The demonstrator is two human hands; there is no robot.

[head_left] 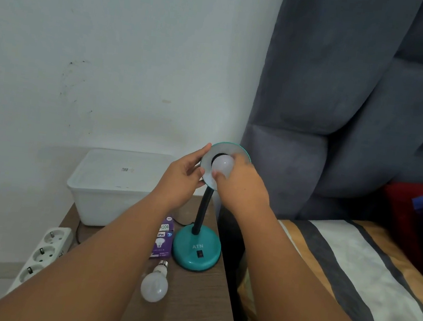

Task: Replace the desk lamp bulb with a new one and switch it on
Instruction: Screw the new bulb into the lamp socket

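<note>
Fingers (215,174) of right hand (241,188) wrapped round bulb (222,165) in lamp shade (208,169) — left hand (180,175) gripping shade rim; second bulb (154,285) lying on table (198,305).

Round teal metal lamp base (196,251), frosted white glass bulb (154,285), purple cardboard bulb box (162,241), brown wood-grain table (187,304), grey-white-ochre striped bed (350,278).

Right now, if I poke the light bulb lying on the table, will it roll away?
Probably. The loose bulb lies on its side, round and smooth, so it would likely curve toward the wooden table edge. Its shell looks thin, so a fall might crack it.
</note>
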